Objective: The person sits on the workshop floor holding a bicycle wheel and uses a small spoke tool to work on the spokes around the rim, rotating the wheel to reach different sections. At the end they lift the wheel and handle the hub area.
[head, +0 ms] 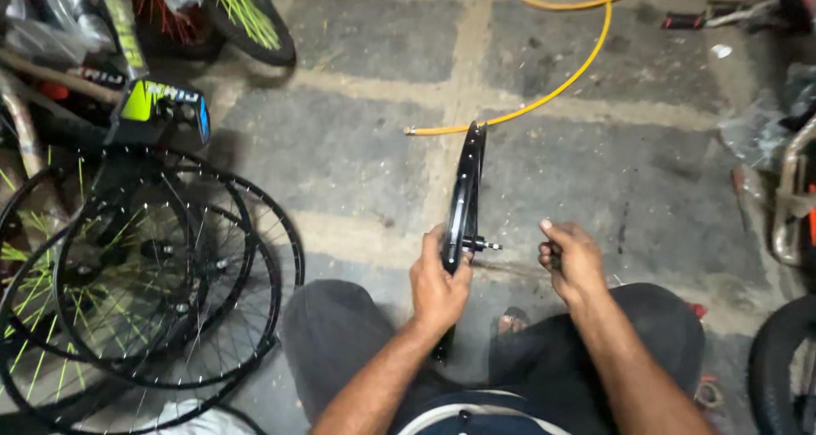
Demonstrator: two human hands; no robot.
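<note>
Black bicycle wheel rim (465, 199) held upright, edge-on, between my knees.

Surroundings: stacked spoked wheels (144, 273) at 9 o'clock, yellow hose (568, 76) at 12 o'clock, a tyre (778, 367) at 4 o'clock; nothing lies between my hands. My left hand (438, 284) is clamped on the rim beside the axle (481, 245). My right hand (571, 261), at 3 o'clock of the axle and apart from it, is closed on a small dark object I cannot identify. The rim's lower part is hidden behind my left hand.

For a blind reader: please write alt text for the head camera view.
A seated person's left hand holds a black bicycle wheel upright, edge-on, while the right hand grips a small tool beside its axle. More wheels lie stacked at left.
</note>
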